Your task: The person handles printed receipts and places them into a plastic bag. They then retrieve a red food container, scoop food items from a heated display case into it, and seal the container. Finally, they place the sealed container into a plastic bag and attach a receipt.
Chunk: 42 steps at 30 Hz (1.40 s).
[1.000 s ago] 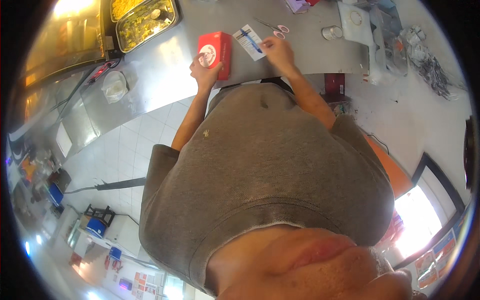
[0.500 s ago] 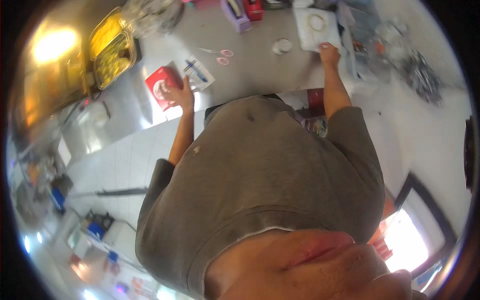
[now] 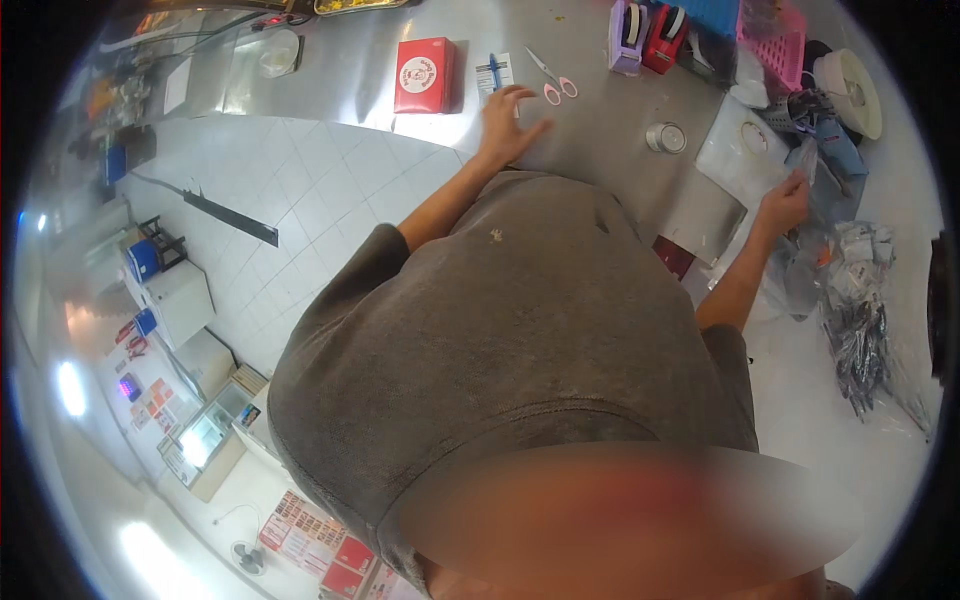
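My left hand point(image 3: 508, 128) hovers at the counter's near edge with its fingers apart and nothing in them. Just beyond its fingertips lies a paper slip point(image 3: 505, 72) with a blue pen point(image 3: 494, 70) on it. To its left stands a red box point(image 3: 424, 76) with a round white print, and to its right lie pink-handled scissors point(image 3: 554, 80). My right hand point(image 3: 784, 206) is closed, pinching a clear plastic bag point(image 3: 806, 158) at the counter's right side. Beside it is a white plastic packet point(image 3: 742, 150) with a tape roll point(image 3: 754, 137) on top.
A small round tin point(image 3: 665, 138) stands on the steel counter point(image 3: 600, 125). Purple point(image 3: 628, 38) and red point(image 3: 665, 40) tape dispensers, a pink basket point(image 3: 772, 40) and a large pale roll point(image 3: 848, 95) line the far right. Plastic packaging point(image 3: 858, 310) hangs at the right.
My left hand has let go of the red box and moved right, toward the slip. My right hand has shifted from the white packet to the clear bag. The view has turned.
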Each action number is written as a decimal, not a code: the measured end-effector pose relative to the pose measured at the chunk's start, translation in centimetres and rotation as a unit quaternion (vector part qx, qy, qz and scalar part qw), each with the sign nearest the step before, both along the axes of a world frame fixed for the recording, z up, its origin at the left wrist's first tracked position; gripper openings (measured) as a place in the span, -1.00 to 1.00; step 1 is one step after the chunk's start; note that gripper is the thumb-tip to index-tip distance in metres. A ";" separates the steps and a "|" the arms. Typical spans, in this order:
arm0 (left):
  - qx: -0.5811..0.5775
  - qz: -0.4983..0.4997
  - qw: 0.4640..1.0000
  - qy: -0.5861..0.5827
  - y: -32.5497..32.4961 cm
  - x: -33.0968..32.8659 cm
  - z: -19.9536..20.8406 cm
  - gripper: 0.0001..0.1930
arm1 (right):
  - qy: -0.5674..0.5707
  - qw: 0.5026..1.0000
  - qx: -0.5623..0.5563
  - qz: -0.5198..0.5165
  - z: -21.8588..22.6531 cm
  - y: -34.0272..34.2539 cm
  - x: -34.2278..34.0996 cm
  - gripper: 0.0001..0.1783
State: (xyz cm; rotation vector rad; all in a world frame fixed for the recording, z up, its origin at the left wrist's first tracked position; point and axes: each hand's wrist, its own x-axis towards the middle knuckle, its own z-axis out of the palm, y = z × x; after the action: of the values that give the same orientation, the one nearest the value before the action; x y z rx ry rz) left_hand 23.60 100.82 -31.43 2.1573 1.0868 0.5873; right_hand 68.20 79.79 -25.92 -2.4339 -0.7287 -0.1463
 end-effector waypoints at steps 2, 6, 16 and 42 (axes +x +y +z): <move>0.038 -0.150 0.986 -0.055 0.2 4.4 3.5 -0.27 | 0.137 0.989 0.037 0.032 4.4 1.7 -1.4 -0.62; 0.047 -0.288 0.940 -0.178 -1.8 12.8 9.1 -0.15 | 0.404 0.828 0.019 0.389 14.3 4.7 -12.0 -0.72; -0.240 -0.370 0.896 -0.050 5.3 10.9 6.9 -0.62 | 0.253 0.961 0.114 0.017 13.1 0.0 -3.2 -0.70; -0.416 -0.150 0.858 -0.263 7.6 8.6 17.3 -0.70 | 0.331 0.803 0.098 0.486 12.9 11.7 -15.2 -0.76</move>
State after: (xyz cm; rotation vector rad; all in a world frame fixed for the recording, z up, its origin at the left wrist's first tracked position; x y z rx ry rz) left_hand 32.21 108.40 -14.11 1.2493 0.5225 0.4086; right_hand 53.01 91.46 -13.02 -1.4649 -1.3932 0.9292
